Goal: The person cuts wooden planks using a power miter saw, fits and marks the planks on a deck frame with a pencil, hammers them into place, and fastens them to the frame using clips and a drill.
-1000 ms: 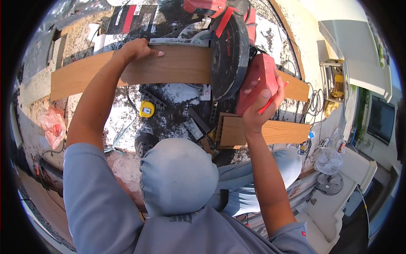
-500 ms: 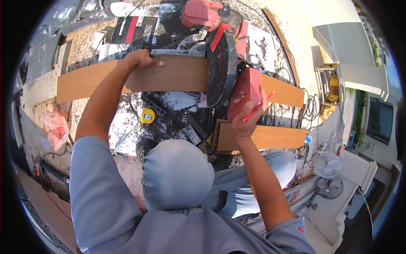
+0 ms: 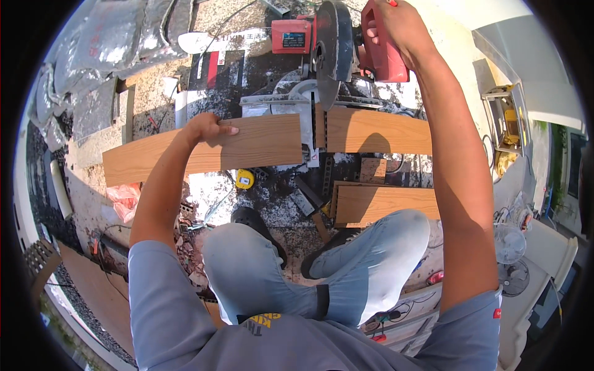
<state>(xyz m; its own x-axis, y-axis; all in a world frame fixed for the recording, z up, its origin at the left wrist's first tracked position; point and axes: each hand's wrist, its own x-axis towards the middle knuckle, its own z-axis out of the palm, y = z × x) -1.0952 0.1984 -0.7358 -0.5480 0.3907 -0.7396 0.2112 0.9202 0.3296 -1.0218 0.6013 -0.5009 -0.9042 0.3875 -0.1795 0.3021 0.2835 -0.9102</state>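
Lying across the saw's base, the left board (image 3: 266,141) reaches out to the left, its square right end next to a gap. It looks stiff and fairly light for its length, probably a plank with a smooth face that dust could make slippery; its corners may chip if knocked, and the long overhang would want to tip, so a hold on its long edge, well clear of the blade, seems best. That is roughly where the left hand (image 3: 209,128) sits: thumb pressed on the top face, the fingers closed over the far edge. Across the gap lies the right board (image 3: 371,131), with a narrow strip (image 3: 320,127) at its near end and no hand on it. Above, the saw (image 3: 334,46) is raised, its blade (image 3: 328,93) behind the gap. The right hand (image 3: 405,32) is wrapped round the red handle (image 3: 385,52), fingers through its loop; the saw looks heavy, and that loop is the sound place to grip. Nearer the person are a yellow tape measure (image 3: 245,179) and more boards (image 3: 390,205); a reddish bag (image 3: 124,203) lies left, a fan (image 3: 513,278) stands right.
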